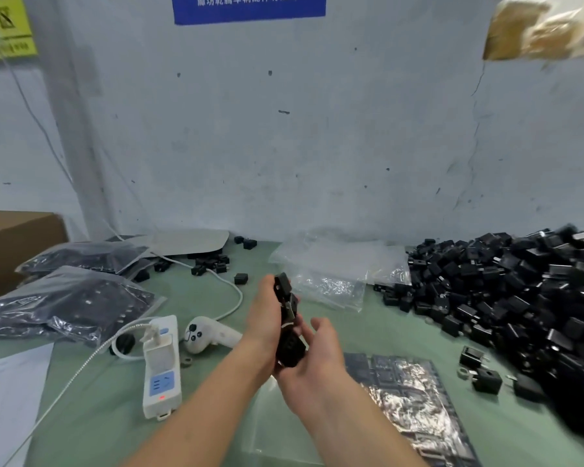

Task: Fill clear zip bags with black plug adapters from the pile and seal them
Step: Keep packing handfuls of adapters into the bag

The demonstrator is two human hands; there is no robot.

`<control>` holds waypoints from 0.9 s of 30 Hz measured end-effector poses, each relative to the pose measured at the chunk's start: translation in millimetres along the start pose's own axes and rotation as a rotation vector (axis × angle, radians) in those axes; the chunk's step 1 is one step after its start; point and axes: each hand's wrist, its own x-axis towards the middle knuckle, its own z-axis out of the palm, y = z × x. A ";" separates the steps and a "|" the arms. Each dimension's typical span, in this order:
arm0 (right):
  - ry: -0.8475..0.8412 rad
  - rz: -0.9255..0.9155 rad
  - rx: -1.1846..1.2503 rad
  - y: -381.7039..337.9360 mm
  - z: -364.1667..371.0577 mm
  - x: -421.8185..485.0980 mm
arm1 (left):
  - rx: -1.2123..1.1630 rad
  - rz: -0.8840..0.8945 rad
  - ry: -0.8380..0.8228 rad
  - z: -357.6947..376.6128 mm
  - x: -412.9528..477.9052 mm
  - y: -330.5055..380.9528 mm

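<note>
- The left hand (266, 320) and right hand (316, 357) meet above the middle of the green bench (216, 433) and hold a row of black plug adapters (289, 318) between them.
- The left hand grips the upper part of the row, its fingers curled along one side.
- The right hand cups the lower end, its fingers bent round the bottom adapters.
- The pile of adapters (520, 298) fills the right side of the bench, against the wall.
- Empty clear zip bags (334, 271) lie crumpled beyond the hands, just beside the pile.
- A filled bag (415, 392) lies flat to the right of the right forearm.
- More filled bags (75, 298) lie at the left, near a cardboard box (14, 244).
- A white power strip (161, 362) and a white controller (206, 333) lie left of the left forearm.
</note>
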 end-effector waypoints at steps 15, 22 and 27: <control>0.024 0.040 -0.027 1.1 31.4 151.7 | 0.663 0.363 0.796 -87.8 214.1 71.7; 0.037 0.031 -0.021 -5.8 54.3 194.8 | 0.897 0.536 0.552 -80.5 208.2 65.2; -0.271 -0.007 0.280 -4.0 71.0 219.8 | 1.281 0.577 -0.093 -25.3 184.4 18.7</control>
